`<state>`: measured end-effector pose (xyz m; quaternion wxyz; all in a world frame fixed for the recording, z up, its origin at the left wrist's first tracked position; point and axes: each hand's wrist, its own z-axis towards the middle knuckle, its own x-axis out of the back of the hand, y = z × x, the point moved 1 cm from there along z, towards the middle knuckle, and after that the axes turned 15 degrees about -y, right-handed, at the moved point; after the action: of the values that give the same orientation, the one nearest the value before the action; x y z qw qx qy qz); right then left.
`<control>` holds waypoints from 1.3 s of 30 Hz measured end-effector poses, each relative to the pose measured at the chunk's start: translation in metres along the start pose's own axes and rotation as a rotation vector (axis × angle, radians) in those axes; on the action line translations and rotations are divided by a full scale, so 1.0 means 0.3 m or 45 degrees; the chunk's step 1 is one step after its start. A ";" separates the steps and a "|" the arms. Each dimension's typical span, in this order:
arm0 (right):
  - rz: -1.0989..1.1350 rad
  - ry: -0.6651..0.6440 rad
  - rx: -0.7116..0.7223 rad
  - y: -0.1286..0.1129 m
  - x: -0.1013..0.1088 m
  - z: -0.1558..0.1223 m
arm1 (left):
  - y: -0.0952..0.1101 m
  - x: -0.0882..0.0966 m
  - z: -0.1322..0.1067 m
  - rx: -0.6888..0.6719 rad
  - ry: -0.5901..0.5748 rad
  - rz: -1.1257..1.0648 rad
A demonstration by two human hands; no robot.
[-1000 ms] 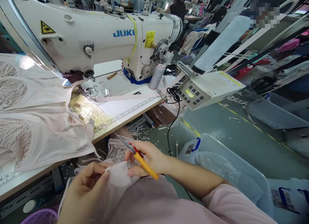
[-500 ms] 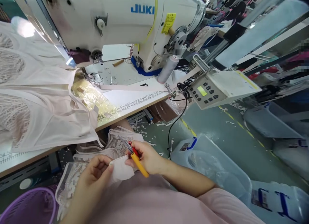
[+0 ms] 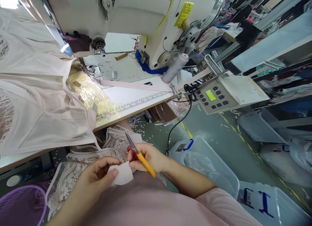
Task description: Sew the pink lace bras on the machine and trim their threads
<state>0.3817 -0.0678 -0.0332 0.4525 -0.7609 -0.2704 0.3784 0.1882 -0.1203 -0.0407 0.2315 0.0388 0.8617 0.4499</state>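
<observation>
My left hand (image 3: 98,175) pinches a small white piece of fabric (image 3: 123,174) between thumb and fingers, above my lap. My right hand (image 3: 156,158) is closed round scissors (image 3: 146,164) with a yellow and a red handle, their blades pointing up and away. Its fingertips also meet the right edge of the white piece. Lace garment pieces (image 3: 65,177) hang over my lap behind the left hand. On the table lies a pale garment (image 3: 56,112) with lace panels, reaching over the front edge.
A sewing machine (image 3: 136,21) stands on the table, with a ruler strip (image 3: 136,104) along the edge. To its right are a thread cone (image 3: 175,68) and a control box (image 3: 216,96). A purple basket (image 3: 23,203) and a clear plastic bin (image 3: 207,164) stand below.
The view has shifted slightly. The scissors' blades now show more fully and point further up. The white piece has turned a little, still held by my left hand.
</observation>
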 end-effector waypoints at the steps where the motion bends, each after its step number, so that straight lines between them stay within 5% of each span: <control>1: 0.004 -0.008 -0.004 -0.001 0.002 -0.001 | 0.003 -0.002 0.000 0.010 -0.009 0.005; 15: -0.140 0.137 0.023 0.005 0.014 -0.017 | 0.080 -0.044 0.002 -0.057 -0.186 0.235; 23: -0.526 0.261 -0.011 -0.027 0.006 -0.048 | 0.087 -0.092 0.036 0.000 -0.084 0.282; 31: -1.491 -0.386 -0.279 -0.165 0.117 -0.085 | 0.080 -0.104 0.036 0.060 -0.115 0.171; 39: -1.833 -0.440 -0.455 -0.198 0.121 -0.140 | 0.082 -0.097 0.048 0.006 -0.119 0.300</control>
<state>0.4326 -0.0343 0.0206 0.4089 -0.3884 -0.8240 0.0541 0.2170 -0.1029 -0.0177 0.2166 0.1614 0.8406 0.4695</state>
